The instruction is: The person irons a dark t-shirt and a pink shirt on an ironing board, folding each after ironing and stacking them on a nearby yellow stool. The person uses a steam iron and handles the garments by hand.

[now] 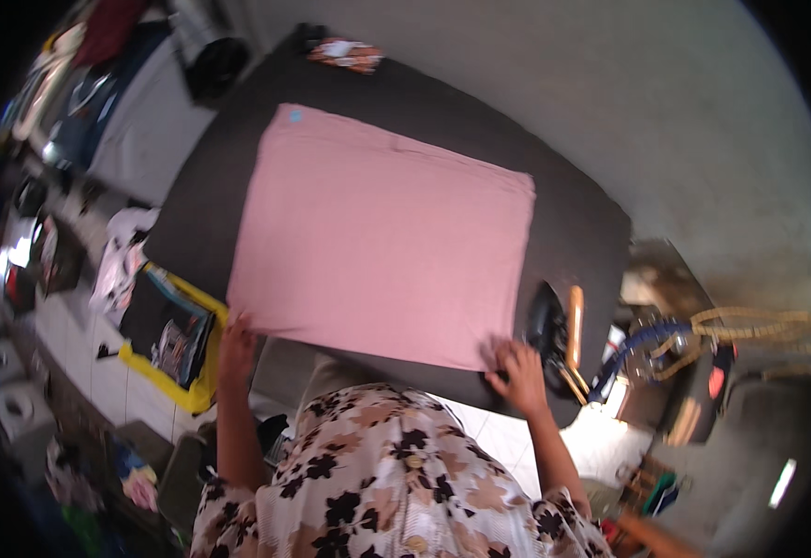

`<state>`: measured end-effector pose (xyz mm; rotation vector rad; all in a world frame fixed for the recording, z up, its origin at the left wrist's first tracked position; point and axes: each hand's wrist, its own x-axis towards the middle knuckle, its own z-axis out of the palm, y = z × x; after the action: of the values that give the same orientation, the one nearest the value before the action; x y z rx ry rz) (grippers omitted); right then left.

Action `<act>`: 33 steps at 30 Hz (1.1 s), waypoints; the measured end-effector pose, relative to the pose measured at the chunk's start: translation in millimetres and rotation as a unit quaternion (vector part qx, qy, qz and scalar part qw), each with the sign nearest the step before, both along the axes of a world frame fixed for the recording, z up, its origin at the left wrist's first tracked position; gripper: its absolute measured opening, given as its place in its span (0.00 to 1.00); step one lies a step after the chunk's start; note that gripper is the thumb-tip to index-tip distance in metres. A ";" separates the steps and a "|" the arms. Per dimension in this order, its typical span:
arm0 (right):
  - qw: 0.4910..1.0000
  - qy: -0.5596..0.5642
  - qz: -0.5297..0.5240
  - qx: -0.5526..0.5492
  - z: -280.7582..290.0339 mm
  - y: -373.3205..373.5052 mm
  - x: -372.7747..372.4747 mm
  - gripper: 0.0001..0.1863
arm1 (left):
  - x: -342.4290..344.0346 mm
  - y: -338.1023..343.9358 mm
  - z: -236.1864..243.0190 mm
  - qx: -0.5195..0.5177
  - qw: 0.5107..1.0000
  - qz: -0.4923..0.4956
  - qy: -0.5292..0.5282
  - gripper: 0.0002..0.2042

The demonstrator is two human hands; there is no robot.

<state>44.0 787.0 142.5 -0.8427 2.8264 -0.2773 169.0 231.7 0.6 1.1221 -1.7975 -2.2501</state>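
A pink cloth (382,242), roughly rectangular, lies spread out on the dark-covered table (578,223). Its far left corner carries a small blue patch. At the near left corner, my left hand (235,352) has its fingers closed on the cloth's edge. My right hand (520,377) rests at the near right corner, fingers bent and thumb apart, touching the cloth. Just beyond the right hand, a black clothes iron (543,321) with an orange-brown handle (575,325) stands beside the cloth's right edge.
A patterned orange-and-white bundle (346,54) sits at the table's far edge. Left of the table is a yellow-rimmed container (203,391) with dark items inside. A blue cord and a tan cord (750,321) run at the right. A grey wall (694,102) stands behind.
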 end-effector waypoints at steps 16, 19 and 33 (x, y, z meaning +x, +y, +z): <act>0.954 -0.035 -0.100 -0.279 7.1 -37.6 -51.2 0.07 | -60.8 57.8 77.9 0.164 0.958 0.192 0.132 0.11; 0.949 -0.020 -0.057 -0.309 21.2 -85.7 -82.0 0.06 | -94.2 89.8 105.5 0.017 0.982 0.097 0.159 0.10; 0.928 -0.112 0.159 -0.317 43.9 -229.6 -130.8 0.07 | -157.4 180.8 112.7 -0.073 0.979 -0.138 0.127 0.07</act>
<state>-86.7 557.4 186.4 -1.2658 2.3378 -1.1885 11.6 412.5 113.3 0.5590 -2.0707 -2.2284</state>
